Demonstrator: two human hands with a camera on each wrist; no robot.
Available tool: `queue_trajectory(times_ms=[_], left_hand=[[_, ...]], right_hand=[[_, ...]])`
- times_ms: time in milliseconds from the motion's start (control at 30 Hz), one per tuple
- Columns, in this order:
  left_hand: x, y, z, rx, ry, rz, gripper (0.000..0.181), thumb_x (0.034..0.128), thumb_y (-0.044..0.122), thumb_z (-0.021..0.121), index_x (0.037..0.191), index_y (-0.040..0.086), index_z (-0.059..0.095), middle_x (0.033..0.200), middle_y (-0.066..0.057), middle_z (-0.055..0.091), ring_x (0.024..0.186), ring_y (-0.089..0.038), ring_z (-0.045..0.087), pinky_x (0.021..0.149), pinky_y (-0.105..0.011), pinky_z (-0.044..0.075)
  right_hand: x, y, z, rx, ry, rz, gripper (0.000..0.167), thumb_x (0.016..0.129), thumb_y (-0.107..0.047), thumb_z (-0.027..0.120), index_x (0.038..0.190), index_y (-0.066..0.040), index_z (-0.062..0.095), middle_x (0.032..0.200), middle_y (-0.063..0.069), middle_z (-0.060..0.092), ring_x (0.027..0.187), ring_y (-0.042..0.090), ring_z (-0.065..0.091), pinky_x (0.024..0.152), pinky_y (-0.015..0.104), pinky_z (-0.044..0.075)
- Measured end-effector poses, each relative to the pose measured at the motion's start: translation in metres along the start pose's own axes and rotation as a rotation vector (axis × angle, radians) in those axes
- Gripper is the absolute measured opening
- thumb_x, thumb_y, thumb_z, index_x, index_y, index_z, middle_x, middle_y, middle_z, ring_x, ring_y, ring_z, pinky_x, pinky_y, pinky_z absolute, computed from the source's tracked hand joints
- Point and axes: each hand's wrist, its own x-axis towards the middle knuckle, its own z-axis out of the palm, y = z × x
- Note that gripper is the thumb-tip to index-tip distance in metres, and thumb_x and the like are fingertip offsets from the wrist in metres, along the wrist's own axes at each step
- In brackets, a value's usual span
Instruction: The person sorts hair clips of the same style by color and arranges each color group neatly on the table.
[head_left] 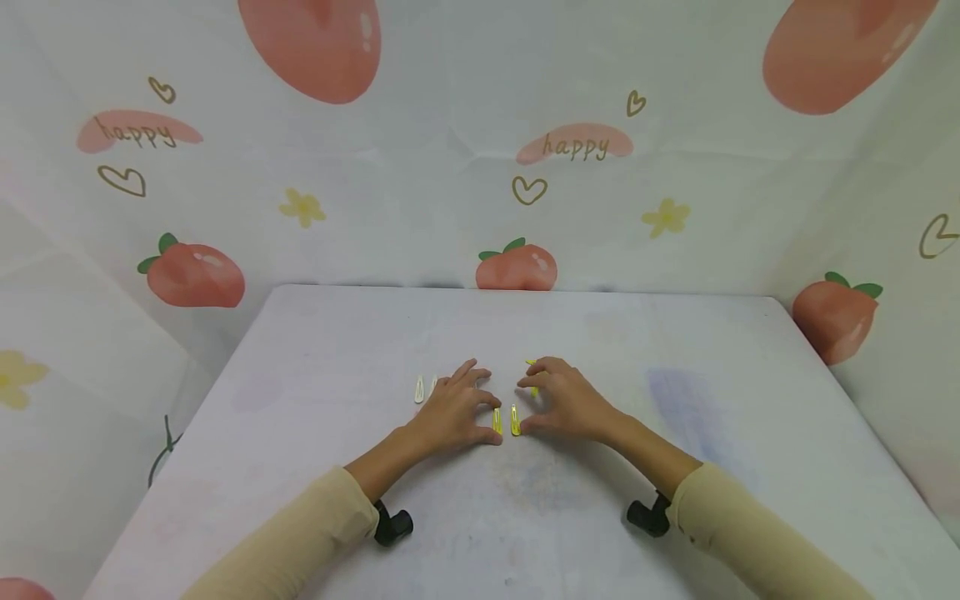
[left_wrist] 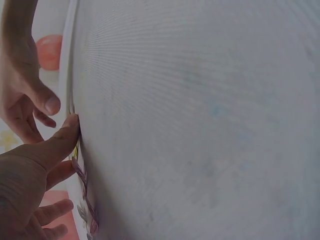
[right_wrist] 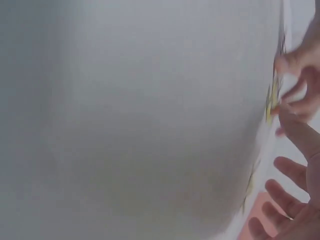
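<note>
My left hand (head_left: 456,410) holds a yellow snap hair clip (head_left: 497,421) lengthwise between thumb and index finger, low at the table. Just right of it lies a second yellow hair clip (head_left: 515,421), with the thumb of my right hand (head_left: 570,402) close beside it. The right hand's fingers are spread and bent over more yellow clip parts (head_left: 534,390), which they partly cover. In the right wrist view the right thumb (right_wrist: 295,127) is near blurred yellow clips (right_wrist: 270,105). The left wrist view shows the left thumb (left_wrist: 62,140) low over the table.
White hair clips (head_left: 419,390) lie left of the left hand, some partly hidden behind it. The white-covered table (head_left: 337,333) reaches back to a cloth backdrop (head_left: 442,200) printed with peaches. Black wrist camera mounts (head_left: 393,525) sit under both forearms.
</note>
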Motion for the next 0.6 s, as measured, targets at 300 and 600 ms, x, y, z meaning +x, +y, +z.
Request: queue_trajectory(times_ms=[300, 600], left_hand=[[0.000, 0.003, -0.001, 0.025, -0.009, -0.006, 0.050, 0.0739, 0.050, 0.085, 0.111, 0.017, 0.078, 0.141, -0.013, 0.054, 0.145, -0.037, 0.029, 0.100, -0.060, 0.041], [-0.001, 0.002, 0.001, 0.033, -0.004, -0.008, 0.051, 0.0748, 0.051, 0.084, 0.113, 0.017, 0.077, 0.141, -0.013, 0.054, 0.145, -0.036, 0.029, 0.101, -0.061, 0.040]], right_hand=[[0.008, 0.024, -0.010, -0.003, 0.039, 0.118, 0.053, 0.076, -0.032, 0.087, 0.120, -0.007, 0.072, 0.122, 0.014, 0.060, 0.122, 0.034, 0.049, 0.099, 0.056, 0.042], [0.009, 0.037, -0.009, -0.078, -0.068, 0.084, 0.050, 0.081, -0.038, 0.079, 0.124, -0.013, 0.069, 0.131, 0.018, 0.056, 0.136, 0.041, 0.038, 0.096, 0.066, 0.041]])
